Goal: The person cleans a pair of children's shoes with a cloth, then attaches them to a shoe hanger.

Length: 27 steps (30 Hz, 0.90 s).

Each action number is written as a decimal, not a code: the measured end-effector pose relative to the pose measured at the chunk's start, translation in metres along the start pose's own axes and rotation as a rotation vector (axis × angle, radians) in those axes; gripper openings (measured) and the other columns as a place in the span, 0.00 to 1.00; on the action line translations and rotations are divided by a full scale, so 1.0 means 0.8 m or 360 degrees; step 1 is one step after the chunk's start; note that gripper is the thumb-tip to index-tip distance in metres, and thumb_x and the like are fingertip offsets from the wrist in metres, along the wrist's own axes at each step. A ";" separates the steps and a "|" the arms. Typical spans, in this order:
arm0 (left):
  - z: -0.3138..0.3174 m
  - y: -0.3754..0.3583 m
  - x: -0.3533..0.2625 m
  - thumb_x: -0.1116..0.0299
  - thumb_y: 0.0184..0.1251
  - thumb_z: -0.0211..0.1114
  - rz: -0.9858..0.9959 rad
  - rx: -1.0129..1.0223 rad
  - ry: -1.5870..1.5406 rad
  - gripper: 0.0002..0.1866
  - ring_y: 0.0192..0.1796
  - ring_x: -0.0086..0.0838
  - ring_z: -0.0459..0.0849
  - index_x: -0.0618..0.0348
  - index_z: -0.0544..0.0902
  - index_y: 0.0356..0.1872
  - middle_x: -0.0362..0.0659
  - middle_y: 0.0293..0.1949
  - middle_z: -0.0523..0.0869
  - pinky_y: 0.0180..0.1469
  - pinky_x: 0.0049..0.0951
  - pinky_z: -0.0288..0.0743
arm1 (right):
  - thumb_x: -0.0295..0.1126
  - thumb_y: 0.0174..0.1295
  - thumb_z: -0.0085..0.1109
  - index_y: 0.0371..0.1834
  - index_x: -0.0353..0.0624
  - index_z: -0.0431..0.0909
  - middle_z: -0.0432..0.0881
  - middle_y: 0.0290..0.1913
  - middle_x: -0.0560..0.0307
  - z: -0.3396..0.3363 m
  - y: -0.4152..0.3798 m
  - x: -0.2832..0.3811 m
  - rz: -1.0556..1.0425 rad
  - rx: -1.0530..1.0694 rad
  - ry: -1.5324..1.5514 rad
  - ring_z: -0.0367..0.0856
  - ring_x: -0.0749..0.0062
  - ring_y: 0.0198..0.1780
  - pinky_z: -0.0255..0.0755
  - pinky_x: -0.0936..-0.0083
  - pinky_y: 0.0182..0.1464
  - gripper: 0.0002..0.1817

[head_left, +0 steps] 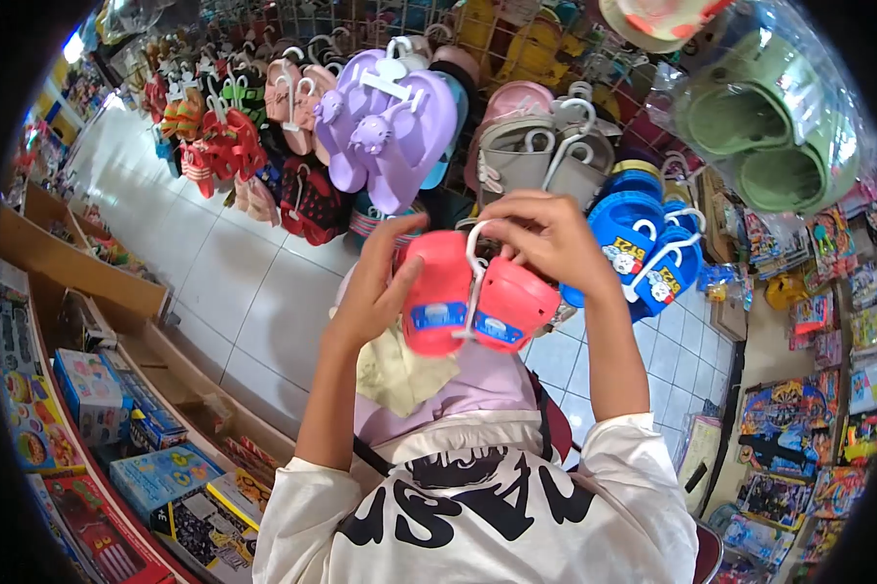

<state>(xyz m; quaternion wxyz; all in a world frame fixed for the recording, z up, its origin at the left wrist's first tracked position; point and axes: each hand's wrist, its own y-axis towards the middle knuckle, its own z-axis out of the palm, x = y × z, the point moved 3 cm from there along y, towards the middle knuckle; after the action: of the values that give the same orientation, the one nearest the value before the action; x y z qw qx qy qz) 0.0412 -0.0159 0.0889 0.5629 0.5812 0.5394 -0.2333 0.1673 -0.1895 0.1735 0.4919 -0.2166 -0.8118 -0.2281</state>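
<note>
A pair of red-pink clogs point(430, 287) with blue labels hangs on a white plastic hanger point(476, 282) in front of my chest. My left hand point(380, 282) holds the left clog's side, thumb on the near face and fingers behind it. The fingers of my right hand point(540, 234) are closed round the hanger's hook at the top. Just above are lilac sandals point(390, 136) and grey clogs point(521, 156) on hangers. Blue clogs point(625, 229) hang to the right of my right hand.
More footwear, such as red sandals point(232, 141), hangs along the wire rack point(511, 21). Green clogs point(740, 117) in plastic hang at upper right. Shelves at left hold boxed toys point(166, 475); packaged toys point(788, 419) line the right. White floor tiles point(268, 292) show below the rack.
</note>
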 end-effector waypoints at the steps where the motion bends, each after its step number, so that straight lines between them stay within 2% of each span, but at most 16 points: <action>1: 0.003 0.006 -0.001 0.67 0.70 0.56 0.0052 -0.0082 -0.0039 0.21 0.60 0.38 0.74 0.65 0.70 0.61 0.51 0.57 0.76 0.64 0.33 0.63 | 0.24 0.61 0.61 0.41 0.30 0.82 0.83 0.37 0.53 -0.014 -0.008 0.011 -0.0058 -0.0122 -0.0045 0.83 0.76 0.27 0.76 0.81 0.29 0.08; 5: 0.013 0.023 -0.005 0.71 0.69 0.56 0.0229 -0.0234 -0.0082 0.20 0.60 0.36 0.73 0.65 0.71 0.61 0.49 0.56 0.76 0.66 0.32 0.61 | 0.26 0.63 0.60 0.41 0.34 0.83 0.83 0.41 0.56 -0.064 -0.015 0.030 -0.0082 -0.0387 -0.0186 0.83 0.78 0.29 0.77 0.84 0.29 0.08; 6: 0.016 0.024 -0.005 0.72 0.69 0.56 0.0257 -0.0258 -0.0064 0.20 0.60 0.36 0.74 0.64 0.71 0.61 0.49 0.56 0.76 0.66 0.32 0.61 | 0.25 0.63 0.62 0.42 0.34 0.84 0.81 0.37 0.60 -0.071 -0.013 0.034 -0.0120 -0.0449 -0.0220 0.80 0.83 0.28 0.74 0.88 0.26 0.07; 8: 0.021 0.022 -0.004 0.74 0.69 0.56 0.0238 -0.0299 -0.0182 0.17 0.58 0.34 0.75 0.64 0.74 0.57 0.48 0.53 0.77 0.64 0.31 0.64 | 0.25 0.63 0.62 0.42 0.35 0.84 0.81 0.38 0.61 -0.084 -0.006 0.038 -0.0243 -0.0492 -0.0434 0.78 0.85 0.27 0.72 0.89 0.26 0.08; 11: 0.021 0.016 0.005 0.75 0.69 0.56 0.0234 -0.0344 -0.0254 0.14 0.54 0.31 0.77 0.64 0.76 0.54 0.46 0.50 0.77 0.60 0.28 0.67 | 0.26 0.62 0.63 0.42 0.35 0.84 0.81 0.37 0.62 -0.098 0.010 0.042 -0.0376 -0.0553 -0.0457 0.77 0.86 0.27 0.71 0.89 0.26 0.08; 15: 0.014 0.007 0.016 0.76 0.70 0.55 0.0196 -0.0456 -0.0311 0.11 0.50 0.27 0.79 0.64 0.77 0.50 0.44 0.47 0.78 0.54 0.25 0.70 | 0.27 0.63 0.62 0.45 0.36 0.85 0.77 0.36 0.64 -0.116 0.028 0.057 -0.0383 -0.0727 -0.0434 0.77 0.86 0.27 0.72 0.90 0.27 0.10; 19: 0.006 0.001 0.021 0.75 0.71 0.54 0.0188 -0.0531 -0.0361 0.09 0.48 0.24 0.79 0.64 0.77 0.49 0.42 0.46 0.79 0.52 0.24 0.70 | 0.28 0.63 0.63 0.43 0.35 0.85 0.77 0.38 0.60 -0.136 0.051 0.020 -0.0298 -0.0673 -0.0330 0.81 0.82 0.26 0.74 0.86 0.25 0.09; 22: 0.001 -0.004 0.024 0.75 0.73 0.53 0.0121 -0.0522 -0.0401 0.09 0.48 0.23 0.78 0.64 0.77 0.49 0.42 0.46 0.79 0.52 0.23 0.70 | 0.28 0.63 0.62 0.43 0.36 0.85 0.77 0.38 0.60 -0.131 0.044 0.004 -0.0098 -0.0653 -0.0341 0.81 0.81 0.26 0.74 0.86 0.25 0.09; 26: -0.002 -0.001 0.030 0.75 0.74 0.51 0.0076 -0.0564 -0.0521 0.09 0.46 0.22 0.78 0.64 0.77 0.48 0.41 0.45 0.79 0.52 0.22 0.70 | 0.30 0.65 0.61 0.42 0.35 0.85 0.78 0.38 0.60 -0.133 0.043 -0.010 -0.0186 -0.0691 -0.0334 0.79 0.81 0.26 0.74 0.85 0.27 0.09; 27: -0.002 0.001 0.031 0.74 0.75 0.50 0.0071 -0.0590 -0.0580 0.09 0.45 0.22 0.78 0.65 0.78 0.47 0.41 0.44 0.79 0.51 0.23 0.70 | 0.30 0.66 0.60 0.44 0.35 0.83 0.78 0.40 0.56 -0.132 0.040 -0.007 -0.0054 -0.0694 -0.0309 0.80 0.77 0.31 0.76 0.79 0.34 0.10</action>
<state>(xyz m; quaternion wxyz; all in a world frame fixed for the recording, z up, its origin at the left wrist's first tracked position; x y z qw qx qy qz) 0.0487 -0.0054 0.0679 0.7526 0.4284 0.4497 -0.2188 0.2621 -0.2265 0.2167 0.3494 -0.3249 -0.7904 -0.3844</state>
